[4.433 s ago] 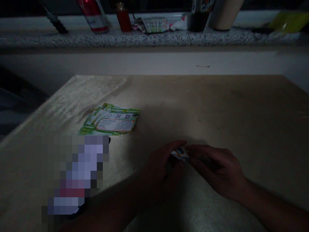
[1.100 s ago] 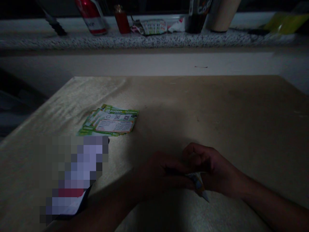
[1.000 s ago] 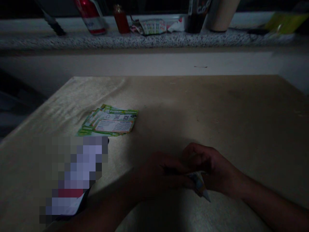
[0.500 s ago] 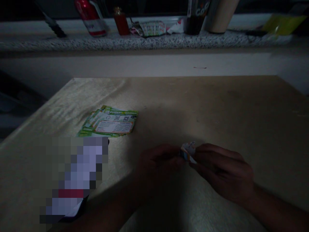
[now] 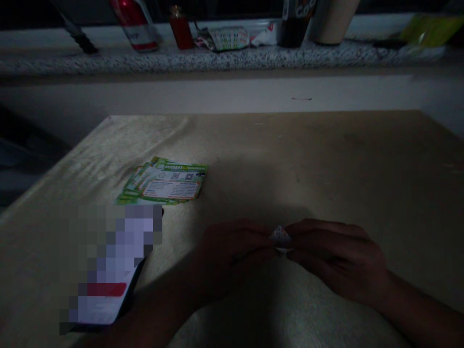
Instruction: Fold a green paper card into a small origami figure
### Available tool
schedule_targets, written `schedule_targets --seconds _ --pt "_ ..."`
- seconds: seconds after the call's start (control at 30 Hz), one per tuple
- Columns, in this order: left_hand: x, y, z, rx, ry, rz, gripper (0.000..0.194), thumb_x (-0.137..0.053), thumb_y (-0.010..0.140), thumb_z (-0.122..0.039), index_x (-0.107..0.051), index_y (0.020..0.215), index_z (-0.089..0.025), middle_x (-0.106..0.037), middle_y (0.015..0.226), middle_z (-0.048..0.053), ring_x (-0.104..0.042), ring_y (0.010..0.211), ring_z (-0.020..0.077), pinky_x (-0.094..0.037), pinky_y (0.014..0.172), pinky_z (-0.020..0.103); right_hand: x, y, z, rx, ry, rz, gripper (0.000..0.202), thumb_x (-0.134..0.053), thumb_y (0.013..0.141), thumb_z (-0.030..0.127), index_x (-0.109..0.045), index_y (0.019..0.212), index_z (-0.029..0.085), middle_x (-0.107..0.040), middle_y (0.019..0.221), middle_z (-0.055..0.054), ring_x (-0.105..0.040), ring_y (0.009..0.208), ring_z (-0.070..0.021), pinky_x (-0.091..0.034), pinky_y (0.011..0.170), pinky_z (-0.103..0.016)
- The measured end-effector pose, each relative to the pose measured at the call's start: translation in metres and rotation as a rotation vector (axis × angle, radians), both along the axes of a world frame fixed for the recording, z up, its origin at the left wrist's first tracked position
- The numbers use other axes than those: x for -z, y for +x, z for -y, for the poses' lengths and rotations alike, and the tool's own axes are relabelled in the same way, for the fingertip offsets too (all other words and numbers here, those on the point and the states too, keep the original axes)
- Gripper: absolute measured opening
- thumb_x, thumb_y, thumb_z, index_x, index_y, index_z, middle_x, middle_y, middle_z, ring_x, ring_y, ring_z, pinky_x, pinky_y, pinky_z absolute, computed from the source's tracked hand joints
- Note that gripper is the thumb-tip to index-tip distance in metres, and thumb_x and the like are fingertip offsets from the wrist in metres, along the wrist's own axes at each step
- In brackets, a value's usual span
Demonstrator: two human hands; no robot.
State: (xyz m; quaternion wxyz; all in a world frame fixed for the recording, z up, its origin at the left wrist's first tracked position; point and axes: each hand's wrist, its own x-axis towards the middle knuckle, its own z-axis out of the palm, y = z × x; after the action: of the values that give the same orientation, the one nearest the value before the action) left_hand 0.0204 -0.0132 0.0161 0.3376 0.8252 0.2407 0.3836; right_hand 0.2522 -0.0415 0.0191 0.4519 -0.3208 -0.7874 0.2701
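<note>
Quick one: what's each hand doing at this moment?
Left hand: closed, fingertips pinching one side of a small folded paper.
Right hand: closed, fingertips pinching the other side of the same paper.

Folded paper [image 5: 280, 237] is showing white with faint print. Leaflet stack [image 5: 170, 182] is running green borders, white panel, thin orange outline, dark QR squares. Desk [image 5: 348, 164] is reading mottled beige. Phone [image 5: 118, 263] is showing lavender plus red bar. Windowsill [image 5: 217, 61] is showing grey-white speckle.
</note>
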Motion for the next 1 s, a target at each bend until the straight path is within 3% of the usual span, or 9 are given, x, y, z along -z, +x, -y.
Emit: schedule_targets --seconds 0.37,0.63,1.0 --pt "0.0 0.015 0.008 -0.121 -0.236 0.255 0.012 -0.078 0.078 -0.004 -0.078 0.085 -0.013 -0.08 0.087 0.009 -0.078 0.076 0.0155 -0.061 0.071 0.02 0.0 -0.007 0.0 0.057 -0.199 -0.154 0.012 -0.077 0.082 0.005 -0.078 0.086 0.016 -0.082 0.088 -0.008 -0.079 0.077 -0.0154 -0.064 0.068 -0.019" --pt "-0.003 0.02 0.016 -0.232 -0.324 0.295 0.012 -0.082 0.075 -0.008 -0.077 0.076 -0.018 -0.081 0.085 0.006 -0.078 0.074 0.0178 -0.063 0.068 0.026 -0.003 -0.009 0.001 0.056 -0.183 -0.142 0.011 -0.077 0.08 0.006 -0.077 0.082 0.017 -0.081 0.08 -0.006 -0.077 0.065 -0.0138 -0.061 0.058 -0.019" --pt "-0.001 0.025 0.019 -0.317 -0.396 0.338 0.017 -0.08 0.073 -0.004 -0.073 0.066 -0.018 -0.08 0.077 0.002 -0.075 0.067 0.0131 -0.06 0.062 0.02 -0.001 -0.011 0.004 0.262 -0.228 -0.076 0.014 -0.084 0.073 0.011 -0.074 0.08 0.018 -0.079 0.069 -0.001 -0.072 0.053 -0.011 -0.056 0.051 -0.015"
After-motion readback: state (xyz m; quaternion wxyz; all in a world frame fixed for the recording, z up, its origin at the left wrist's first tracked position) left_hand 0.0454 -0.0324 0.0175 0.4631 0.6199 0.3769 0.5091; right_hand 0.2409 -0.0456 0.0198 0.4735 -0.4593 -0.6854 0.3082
